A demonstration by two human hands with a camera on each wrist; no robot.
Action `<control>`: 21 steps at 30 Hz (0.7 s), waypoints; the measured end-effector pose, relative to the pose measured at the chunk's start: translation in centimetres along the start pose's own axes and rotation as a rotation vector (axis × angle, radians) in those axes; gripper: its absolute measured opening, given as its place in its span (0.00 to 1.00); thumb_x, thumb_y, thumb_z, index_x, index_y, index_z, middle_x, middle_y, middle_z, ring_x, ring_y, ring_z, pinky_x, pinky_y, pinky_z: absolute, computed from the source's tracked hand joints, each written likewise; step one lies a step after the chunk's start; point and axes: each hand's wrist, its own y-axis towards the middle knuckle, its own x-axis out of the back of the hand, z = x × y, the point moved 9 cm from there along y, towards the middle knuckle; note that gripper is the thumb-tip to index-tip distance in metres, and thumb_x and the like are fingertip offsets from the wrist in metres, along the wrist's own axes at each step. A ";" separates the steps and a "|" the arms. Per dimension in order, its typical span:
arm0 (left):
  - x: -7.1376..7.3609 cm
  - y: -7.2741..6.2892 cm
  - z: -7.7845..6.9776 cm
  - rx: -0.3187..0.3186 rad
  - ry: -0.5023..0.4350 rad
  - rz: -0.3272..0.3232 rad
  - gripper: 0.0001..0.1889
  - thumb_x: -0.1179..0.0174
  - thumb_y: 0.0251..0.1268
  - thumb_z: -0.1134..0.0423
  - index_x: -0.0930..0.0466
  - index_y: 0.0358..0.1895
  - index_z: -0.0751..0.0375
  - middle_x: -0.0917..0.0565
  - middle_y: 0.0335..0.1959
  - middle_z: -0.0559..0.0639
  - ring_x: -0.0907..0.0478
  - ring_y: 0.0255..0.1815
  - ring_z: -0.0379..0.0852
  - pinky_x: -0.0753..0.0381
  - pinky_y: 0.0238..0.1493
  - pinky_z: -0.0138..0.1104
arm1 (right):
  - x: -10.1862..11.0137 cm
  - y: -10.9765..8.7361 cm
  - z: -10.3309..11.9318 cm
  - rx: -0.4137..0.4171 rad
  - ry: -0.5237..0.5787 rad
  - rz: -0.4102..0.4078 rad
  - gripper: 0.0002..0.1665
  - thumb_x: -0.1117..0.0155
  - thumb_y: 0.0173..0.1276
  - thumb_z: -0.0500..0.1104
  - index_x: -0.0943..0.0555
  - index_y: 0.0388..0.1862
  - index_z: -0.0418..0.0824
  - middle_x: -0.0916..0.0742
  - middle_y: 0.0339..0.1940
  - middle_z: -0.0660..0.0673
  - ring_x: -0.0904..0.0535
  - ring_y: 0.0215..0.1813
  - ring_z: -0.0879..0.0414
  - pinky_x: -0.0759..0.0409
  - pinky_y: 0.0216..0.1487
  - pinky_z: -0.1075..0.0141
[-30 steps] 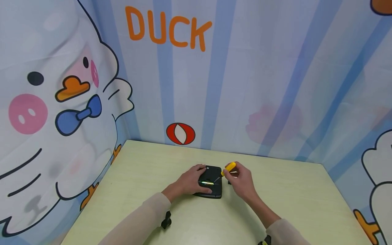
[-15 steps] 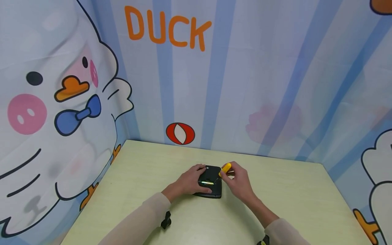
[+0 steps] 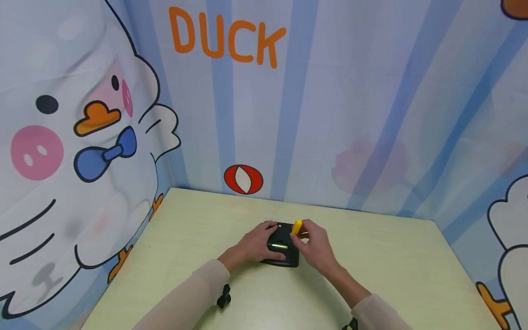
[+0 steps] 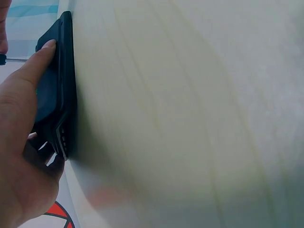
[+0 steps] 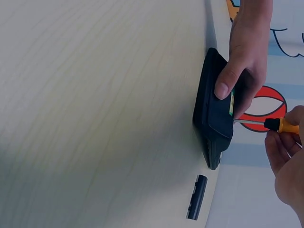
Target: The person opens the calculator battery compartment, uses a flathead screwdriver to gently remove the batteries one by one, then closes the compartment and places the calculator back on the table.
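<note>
Holds one black device (image 3: 283,237) flat on one pale table (image 3: 392,261), with the left hand (image 3: 256,242) at its left side. Lays one thumb (image 5: 223,85) on the upper face, toward the near edge, and bends the other fingers at the far edge, gripping the device between. Cannot tell exactly how many of those fingers touch it.

Pinches one yellow-handled screwdriver (image 3: 297,226) between thumb and fingers of the right hand (image 3: 316,245), at the device's right side. Stands its one metal shaft nearly upright, tip at the device's upper face. Cannot tell exactly what lies under the tip. In that same face, to the left of the screwdriver, one slim bright strip (image 3: 279,246). To the right of the device, apart from it on the table, one narrow black piece (image 5: 197,197).

On the near side of the device, two pale sleeves (image 3: 185,295), one left, one right, and two dark wrist-worn items (image 3: 224,297), one by each.

Beyond the device, one striped backdrop (image 3: 350,91) with one orange word, DUCK (image 3: 227,37), four letters, and one red oval (image 3: 229,178). To the device's left, one large duck drawing (image 3: 103,192) with two eyes, two pink cheeks, one bow tie (image 3: 90,164) and two orange feet.
</note>
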 end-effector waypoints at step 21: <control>-0.2 0.1 0.2 -0.005 -0.013 0.000 0.55 0.30 0.60 0.28 0.36 0.83 0.59 0.39 0.84 0.54 0.40 0.83 0.54 0.31 0.77 0.50 | 1.2 -1.2 -5.3 -0.416 0.268 -0.094 0.14 0.29 0.75 0.41 0.15 0.53 0.34 0.11 0.47 0.40 0.12 0.48 0.48 0.12 0.52 0.60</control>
